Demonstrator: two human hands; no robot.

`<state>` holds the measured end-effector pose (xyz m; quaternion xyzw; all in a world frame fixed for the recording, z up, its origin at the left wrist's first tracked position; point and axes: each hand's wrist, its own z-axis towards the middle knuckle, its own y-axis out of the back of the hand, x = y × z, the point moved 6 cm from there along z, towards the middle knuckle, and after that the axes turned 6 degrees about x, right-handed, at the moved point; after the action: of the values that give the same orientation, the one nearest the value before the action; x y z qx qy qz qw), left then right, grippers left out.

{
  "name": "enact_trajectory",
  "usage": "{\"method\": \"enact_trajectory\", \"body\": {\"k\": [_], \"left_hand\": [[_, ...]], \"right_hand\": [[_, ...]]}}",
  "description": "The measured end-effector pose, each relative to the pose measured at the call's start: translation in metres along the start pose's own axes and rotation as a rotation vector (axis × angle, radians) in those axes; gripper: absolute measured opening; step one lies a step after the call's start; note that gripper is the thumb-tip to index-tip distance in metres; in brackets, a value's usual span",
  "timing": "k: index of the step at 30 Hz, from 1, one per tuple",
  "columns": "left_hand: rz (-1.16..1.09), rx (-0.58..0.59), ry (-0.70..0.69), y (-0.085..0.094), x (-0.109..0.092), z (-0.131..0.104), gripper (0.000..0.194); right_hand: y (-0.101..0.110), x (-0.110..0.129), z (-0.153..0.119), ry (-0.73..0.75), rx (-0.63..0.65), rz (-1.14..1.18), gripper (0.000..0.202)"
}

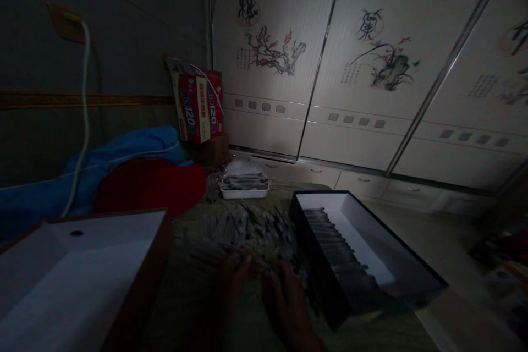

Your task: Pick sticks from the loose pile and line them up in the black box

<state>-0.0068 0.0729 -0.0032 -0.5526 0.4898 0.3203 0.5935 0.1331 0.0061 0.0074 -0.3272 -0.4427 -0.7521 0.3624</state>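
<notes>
In the dim, slightly blurred head view, my left hand is closed, thumb and fingers pinched on a slim pen-like stick. My right hand is closed too, its curled fingers meeting the stick's other end; its fingertips are partly hidden in shadow. Just beyond both hands spreads a loose pile of clear and dark pen-like sticks. To the right, a dark-rimmed box with a white inside holds a row of similar dark-tipped sticks along its left wall.
At the left stands a brown-sided open box with a white inside. A white tray of sticks sits behind the pile. Further back are a red round stool top, blue cloth, a red carton and a hanging white cable.
</notes>
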Motion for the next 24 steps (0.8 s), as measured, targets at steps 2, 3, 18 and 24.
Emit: {"method": "enact_trajectory", "body": {"k": [2, 3, 18, 24], "left_hand": [[0.005, 0.000, 0.012, 0.000, 0.000, -0.001, 0.033], [0.004, 0.008, 0.019, -0.001, 0.000, -0.002, 0.033], [0.048, 0.070, 0.003, -0.006, -0.004, -0.004, 0.033], [0.100, 0.041, -0.008, -0.003, -0.002, -0.003, 0.035]], "right_hand": [[-0.002, 0.003, 0.000, -0.003, 0.036, 0.007, 0.030], [-0.002, 0.002, 0.000, 0.005, 0.029, 0.003, 0.031], [-0.007, -0.002, -0.001, -0.013, 0.042, 0.023, 0.037], [0.001, -0.020, -0.007, 0.025, -0.055, -0.037, 0.037]]}}
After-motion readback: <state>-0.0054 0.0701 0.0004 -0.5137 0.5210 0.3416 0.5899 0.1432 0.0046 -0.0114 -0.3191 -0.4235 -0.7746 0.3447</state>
